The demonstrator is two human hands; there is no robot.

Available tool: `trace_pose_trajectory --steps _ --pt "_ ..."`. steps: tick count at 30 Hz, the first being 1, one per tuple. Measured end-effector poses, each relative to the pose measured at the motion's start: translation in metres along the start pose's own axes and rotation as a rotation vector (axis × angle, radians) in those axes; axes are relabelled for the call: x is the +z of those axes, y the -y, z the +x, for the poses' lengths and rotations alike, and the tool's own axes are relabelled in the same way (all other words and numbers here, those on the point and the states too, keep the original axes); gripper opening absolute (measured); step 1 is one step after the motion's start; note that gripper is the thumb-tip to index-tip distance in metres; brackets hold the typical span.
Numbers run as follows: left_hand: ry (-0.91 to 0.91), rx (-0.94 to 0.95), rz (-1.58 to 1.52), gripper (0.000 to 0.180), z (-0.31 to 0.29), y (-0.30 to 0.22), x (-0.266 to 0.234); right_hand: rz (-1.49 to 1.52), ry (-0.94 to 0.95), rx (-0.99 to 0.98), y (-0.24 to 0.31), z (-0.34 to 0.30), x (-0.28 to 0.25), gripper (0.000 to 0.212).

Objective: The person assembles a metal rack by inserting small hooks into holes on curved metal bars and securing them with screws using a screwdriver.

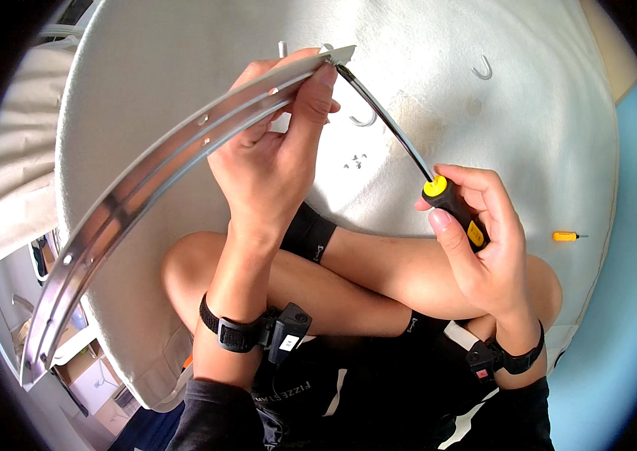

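Note:
My left hand (269, 154) is closed on a long pale metal rail (115, 199), pinching it near its upper right end with the thumb on the near face. The rail has small holes along it and slants down to the lower left. My right hand (491, 233) is wrapped loosely around the black and yellow handle of a screwdriver (388, 116). Its tip meets the rail's end beside my left thumb; whether a screw sits there is too small to tell. Behind my left hand, a curved metal hook (364, 119) shows partly, and several small screws (354, 161) lie below it.
I sit cross-legged on a large pale padded surface (544, 150). Another metal hook (483, 69) lies at the far right, and a small yellow screwdriver (565, 236) near the right edge. Boxes (97, 385) and other items stand beyond the left edge.

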State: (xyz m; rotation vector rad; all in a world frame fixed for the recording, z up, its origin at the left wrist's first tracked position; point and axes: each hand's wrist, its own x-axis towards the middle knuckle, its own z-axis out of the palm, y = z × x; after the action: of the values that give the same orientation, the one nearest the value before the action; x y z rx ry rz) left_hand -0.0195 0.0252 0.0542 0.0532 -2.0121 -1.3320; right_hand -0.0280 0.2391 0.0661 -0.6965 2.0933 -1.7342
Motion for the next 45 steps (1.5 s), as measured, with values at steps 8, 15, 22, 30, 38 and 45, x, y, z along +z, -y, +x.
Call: trace_pose_trajectory --steps 8,15,22,30,38,45 --pt "0.003 0.067 0.073 0.015 0.001 0.002 -0.002 -0.001 0.011 0.032 0.0 0.0 0.0 0.028" --pt "0.051 0.033 0.089 0.015 0.001 0.001 -0.002 0.004 0.016 0.056 0.0 0.0 -0.002 0.028" --pt "0.104 0.071 0.17 0.015 0.002 0.003 -0.001 0.026 -0.058 0.089 -0.007 -0.001 0.001 0.029" --pt "0.097 0.028 0.25 0.014 0.0 0.004 -0.002 -0.122 -0.075 0.158 -0.015 0.0 -0.002 0.028" --pt "0.148 0.062 0.397 0.016 0.0 -0.001 -0.003 -0.21 -0.095 0.195 -0.013 0.003 -0.003 0.028" --pt "0.161 0.052 0.43 0.018 -0.001 -0.001 -0.002 -0.196 -0.078 0.214 -0.013 0.002 -0.003 0.028"
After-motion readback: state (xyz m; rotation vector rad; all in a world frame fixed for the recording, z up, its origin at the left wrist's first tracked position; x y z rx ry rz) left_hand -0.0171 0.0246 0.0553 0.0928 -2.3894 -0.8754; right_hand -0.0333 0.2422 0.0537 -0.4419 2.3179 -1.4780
